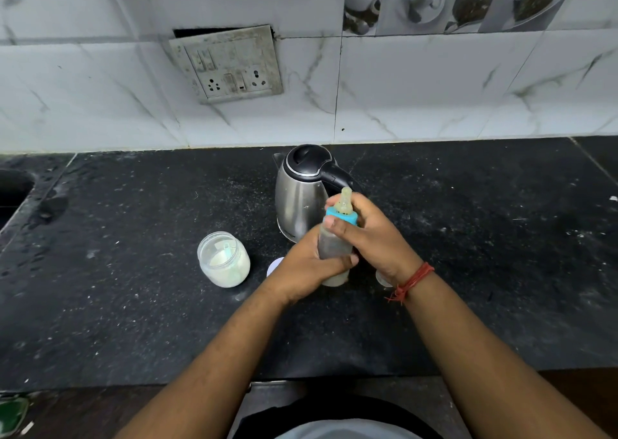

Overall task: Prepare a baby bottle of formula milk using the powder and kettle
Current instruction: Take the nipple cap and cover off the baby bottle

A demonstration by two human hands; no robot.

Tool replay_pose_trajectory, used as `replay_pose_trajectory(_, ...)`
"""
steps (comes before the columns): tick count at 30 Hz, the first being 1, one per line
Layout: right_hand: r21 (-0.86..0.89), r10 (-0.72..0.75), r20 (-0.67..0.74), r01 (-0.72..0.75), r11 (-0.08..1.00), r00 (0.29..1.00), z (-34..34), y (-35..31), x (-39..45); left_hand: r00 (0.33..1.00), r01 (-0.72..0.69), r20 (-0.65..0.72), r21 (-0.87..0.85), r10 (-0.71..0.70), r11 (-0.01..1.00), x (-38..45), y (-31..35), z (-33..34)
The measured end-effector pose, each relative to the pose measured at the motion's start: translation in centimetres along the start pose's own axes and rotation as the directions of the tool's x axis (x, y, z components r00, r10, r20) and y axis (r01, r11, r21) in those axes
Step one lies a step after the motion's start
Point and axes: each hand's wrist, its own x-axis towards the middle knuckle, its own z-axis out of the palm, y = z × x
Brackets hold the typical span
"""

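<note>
- The black stone counter [133, 321] spreads under and around both hands, speckled with pale dust and crumbs, and a marbled tile wall rises behind it.
- A grimy switch and socket plate [227, 63] sits on that wall, far beyond the hands and up to their left.
- The steel kettle [299, 201] with its black lid and handle stands on the counter directly behind the hands, its lid down; the right hand's knuckles overlap its lower side in this view, though whether they touch it cannot be told.
- The right hand [371, 234] curls over the top of the bottle, fingers and thumb wrapped round the blue collar [351, 218], with a red thread band [413, 281] on its wrist.
- The left hand [306, 268] grips the body of the baby bottle [332, 248] from the left, thumb laid across its front.
- The bottle is held upright between the two hands, just in front of the kettle, with pale milky content at its base and the cream teat [344, 201] poking up above the right hand's fingers.
- The clear powder jar [223, 259] stands open on the counter just left of the left hand, holding pale powder and a scoop.
- A small white round lid [273, 266] peeks out from behind the left hand.
- A small clear object [383, 278] lies partly hidden below the right wrist.
</note>
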Motion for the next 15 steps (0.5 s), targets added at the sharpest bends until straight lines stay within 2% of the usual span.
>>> replay_pose_trajectory(2,-0.038,-0.02,-0.135,0.015,0.999,0.991,-0.1,0.1,0.2,0.996,-0.026,-0.083,0.035,0.029,0.999,0.4,-0.4,-0.3)
replay_pose_trajectory(4,-0.1,-0.04,-0.187,0.022,0.995,0.982,-0.2,0.3,0.3,0.993,-0.032,-0.113,0.074,0.04,0.997,0.6,-0.5,-0.4)
replay_pose_trajectory(6,-0.149,-0.047,-0.193,0.018,0.989,0.98,0.0,0.4,0.2,0.991,-0.029,-0.125,0.124,0.045,0.992,0.7,-0.5,-0.4)
replay_pose_trajectory(10,-0.1,-0.056,-0.197,0.037,0.994,0.979,0.2,0.4,0.0,0.991,-0.03,-0.121,0.169,0.051,0.985,0.7,-0.6,-0.5)
replay_pose_trajectory(15,-0.084,-0.071,-0.149,0.059,0.995,0.986,-0.5,0.3,0.0,0.997,-0.057,-0.035,0.108,0.061,0.993,0.7,-0.4,-1.2)
